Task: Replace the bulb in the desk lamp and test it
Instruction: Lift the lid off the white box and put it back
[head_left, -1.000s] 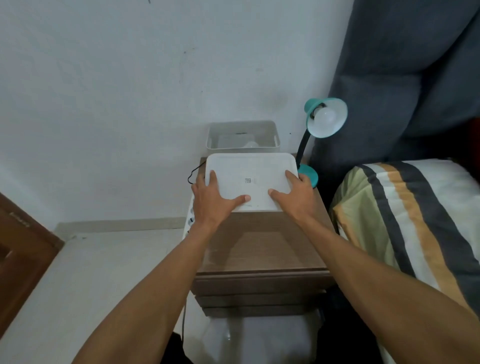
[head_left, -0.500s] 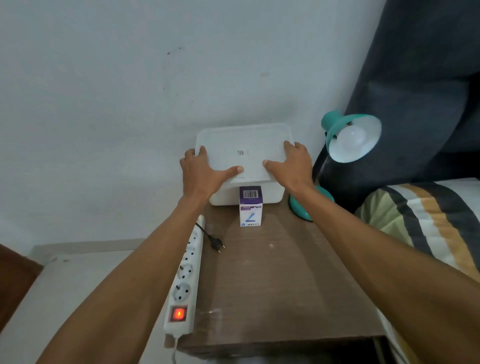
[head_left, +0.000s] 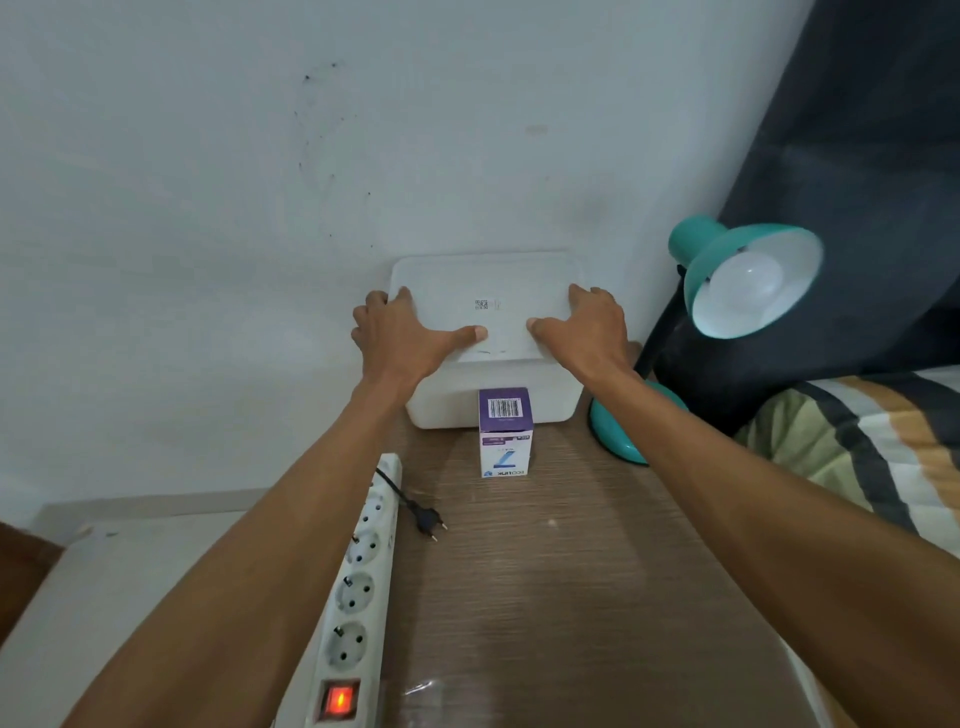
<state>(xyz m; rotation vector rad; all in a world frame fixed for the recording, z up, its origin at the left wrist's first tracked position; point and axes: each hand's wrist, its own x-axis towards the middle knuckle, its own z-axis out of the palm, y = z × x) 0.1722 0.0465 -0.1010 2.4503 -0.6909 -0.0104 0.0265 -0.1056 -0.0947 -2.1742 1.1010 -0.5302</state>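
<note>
Bulb (head_left: 746, 278) seated in the teal desk lamp (head_left: 748, 275) at the nightstand's (head_left: 571, 597) right rear corner, unlit, whether old or new not discernible; bulb box (head_left: 505, 431) upright at rear centre, contents hidden; lamp plug (head_left: 431, 521) loose beside the power strip (head_left: 358, 587) along the left edge, so testing appears outstanding; left hand (head_left: 400, 338) and right hand (head_left: 584, 332), fingers spread, pressing the lid (head_left: 488, 291) of a white container (head_left: 452, 402) against the wall; container's interior concealed.
</note>
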